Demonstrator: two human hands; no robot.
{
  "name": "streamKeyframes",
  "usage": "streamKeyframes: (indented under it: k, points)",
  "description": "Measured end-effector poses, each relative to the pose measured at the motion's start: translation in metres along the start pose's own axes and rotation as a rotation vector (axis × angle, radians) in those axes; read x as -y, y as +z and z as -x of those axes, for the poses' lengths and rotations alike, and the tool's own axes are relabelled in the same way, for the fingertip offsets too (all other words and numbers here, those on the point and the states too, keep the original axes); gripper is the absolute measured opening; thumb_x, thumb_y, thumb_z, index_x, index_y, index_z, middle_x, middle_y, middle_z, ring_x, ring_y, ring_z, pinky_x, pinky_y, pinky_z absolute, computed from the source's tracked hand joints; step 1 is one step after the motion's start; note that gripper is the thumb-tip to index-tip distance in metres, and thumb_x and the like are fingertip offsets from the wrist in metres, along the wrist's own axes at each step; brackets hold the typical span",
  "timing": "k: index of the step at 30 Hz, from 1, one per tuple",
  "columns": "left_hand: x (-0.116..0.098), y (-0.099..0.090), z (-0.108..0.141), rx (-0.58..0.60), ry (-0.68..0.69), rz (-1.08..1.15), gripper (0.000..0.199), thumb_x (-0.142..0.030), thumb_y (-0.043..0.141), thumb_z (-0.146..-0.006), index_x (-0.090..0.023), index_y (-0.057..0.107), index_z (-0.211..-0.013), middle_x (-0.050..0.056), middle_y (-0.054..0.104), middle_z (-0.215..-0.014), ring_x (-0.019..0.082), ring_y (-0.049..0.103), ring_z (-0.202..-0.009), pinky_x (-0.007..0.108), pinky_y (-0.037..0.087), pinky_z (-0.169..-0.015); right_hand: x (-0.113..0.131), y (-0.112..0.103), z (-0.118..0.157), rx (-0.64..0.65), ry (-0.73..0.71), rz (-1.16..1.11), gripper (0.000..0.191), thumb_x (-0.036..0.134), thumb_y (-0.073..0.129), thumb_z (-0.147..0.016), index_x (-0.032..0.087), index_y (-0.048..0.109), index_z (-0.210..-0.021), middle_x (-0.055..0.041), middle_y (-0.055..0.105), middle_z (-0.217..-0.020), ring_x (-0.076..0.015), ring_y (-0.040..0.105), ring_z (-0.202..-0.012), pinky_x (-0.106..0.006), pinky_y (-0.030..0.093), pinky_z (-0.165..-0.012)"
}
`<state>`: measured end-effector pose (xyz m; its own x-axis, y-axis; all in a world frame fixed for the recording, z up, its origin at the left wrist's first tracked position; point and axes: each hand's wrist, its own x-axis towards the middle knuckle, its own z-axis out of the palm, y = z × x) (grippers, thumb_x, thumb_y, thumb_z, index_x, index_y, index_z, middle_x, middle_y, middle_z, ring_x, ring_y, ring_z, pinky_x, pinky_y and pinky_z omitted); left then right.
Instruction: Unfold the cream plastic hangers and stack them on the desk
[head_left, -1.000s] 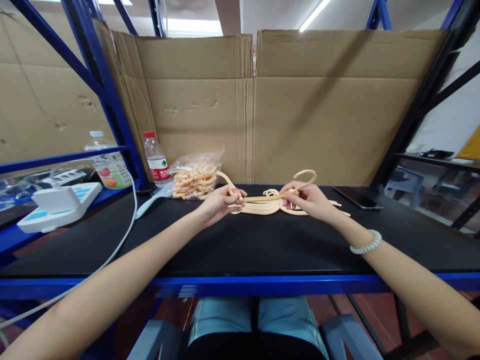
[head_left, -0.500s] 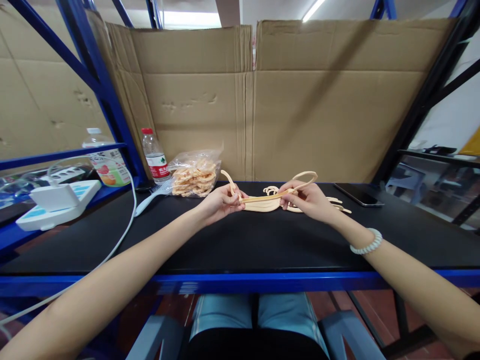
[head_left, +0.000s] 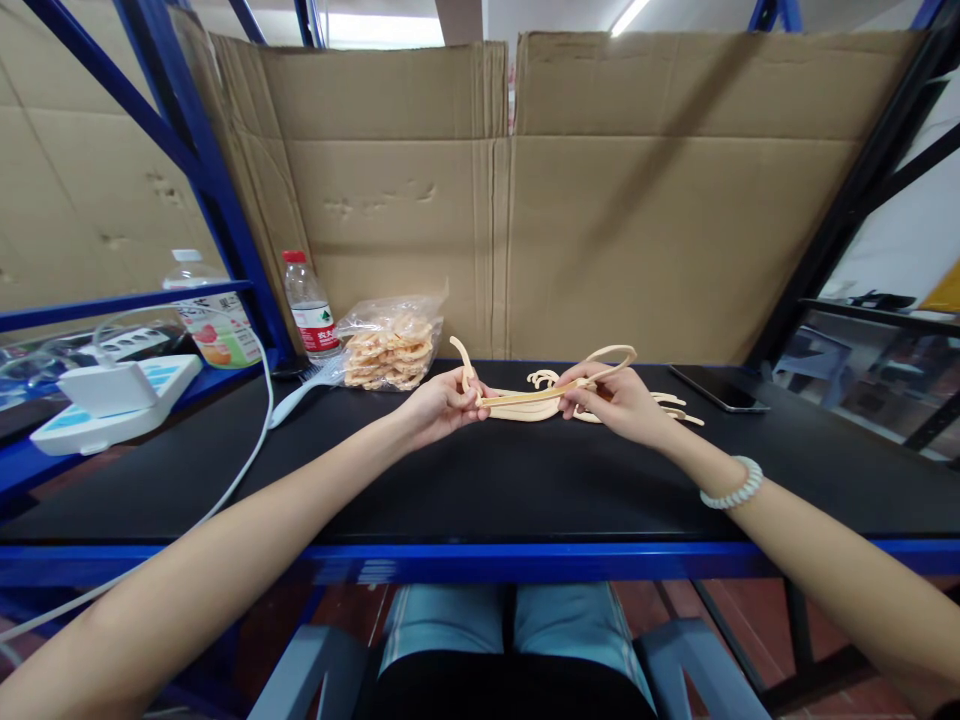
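Note:
Between my two hands stretches a beige flexible strip (head_left: pixel 521 399), held a little above the black tabletop. My left hand (head_left: pixel 448 408) pinches it near one end, and a short curved tail sticks up past the fingers. My right hand (head_left: pixel 611 403) is closed on the strip farther along, where it bends back in a loop above the knuckles. Behind and under the hands lie several similar beige strips (head_left: pixel 529 412), partly hidden, with curled ends at the back and tips showing to the right.
A clear bag of beige pieces (head_left: pixel 394 350) stands at the back left beside a red-capped water bottle (head_left: pixel 311 310) and a pale brush (head_left: pixel 307 390). A phone (head_left: pixel 718 388) lies at the back right. A white cable (head_left: pixel 255 450) hangs across the left side. Cardboard (head_left: pixel 675 220) walls the back.
Both hands keep their grip on the strip and barely move. The strip's tail at my left hand has shifted slightly right. The view has shifted slightly.

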<state>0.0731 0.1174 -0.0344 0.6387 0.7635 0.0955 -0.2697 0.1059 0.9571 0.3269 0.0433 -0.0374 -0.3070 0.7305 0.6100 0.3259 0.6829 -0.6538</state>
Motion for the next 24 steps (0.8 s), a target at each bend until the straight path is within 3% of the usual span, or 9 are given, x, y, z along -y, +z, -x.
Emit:
streamKeyframes:
  k: [24]
  points:
    - [-0.0044, -0.0048, 0.0038, 0.187, -0.021, 0.034, 0.015, -0.014, 0.068, -0.072, -0.012, 0.054, -0.072, 0.006, 0.061, -0.08, 0.013, 0.057, -0.057, 0.021, 0.041, -0.047, 0.0005, -0.0037, -0.0019, 0.055, 0.025, -0.04, 0.024, 0.037, 0.059, -0.089, 0.014, 0.06, -0.098, -0.0052, 0.066, -0.076, -0.0162, 0.066, -0.066, -0.029, 0.055, -0.064]
